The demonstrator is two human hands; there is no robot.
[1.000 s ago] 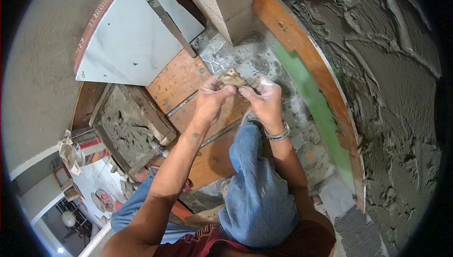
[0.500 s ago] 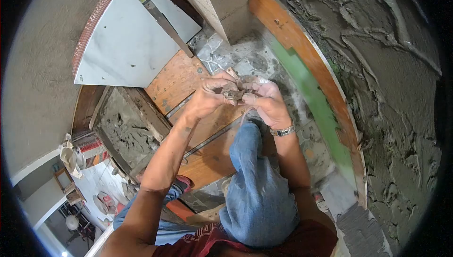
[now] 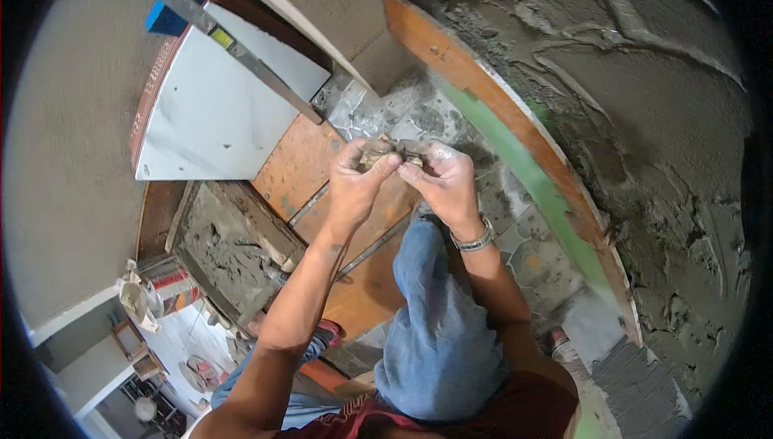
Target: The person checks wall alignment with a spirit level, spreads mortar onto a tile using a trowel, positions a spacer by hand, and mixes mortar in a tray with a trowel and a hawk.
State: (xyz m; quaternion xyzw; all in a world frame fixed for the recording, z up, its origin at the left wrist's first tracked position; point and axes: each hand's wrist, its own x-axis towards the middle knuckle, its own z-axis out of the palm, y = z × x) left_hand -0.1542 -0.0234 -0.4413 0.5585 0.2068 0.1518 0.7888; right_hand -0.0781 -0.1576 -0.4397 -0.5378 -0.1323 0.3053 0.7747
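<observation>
Both hands meet in the middle of the head view, above the raised knee (image 3: 423, 254). My left hand (image 3: 356, 177) is closed, thumb and fingers pinching a small, crumpled grey-brown piece (image 3: 392, 157). From the other side my right hand (image 3: 451, 185), dusted with whitish powder and wearing a metal watch, also pinches it. The fingers cover much of the piece, so I cannot tell its kind. Below the hands lie orange-brown wooden boards (image 3: 374, 225) on the patterned floor.
White tiles (image 3: 225, 109) stand stacked at upper left, with a spirit level (image 3: 266, 76) across them. A wooden trough (image 3: 183, 217) holds wet mortar (image 3: 221, 250). An orange and green board (image 3: 515, 161) edges the wet mortar surface (image 3: 652, 133) at right.
The view has shifted, so the tiles, trough and board appear lower. Both hands still grip the small piece, with the fingers turned slightly and the thumbs now closer together.
</observation>
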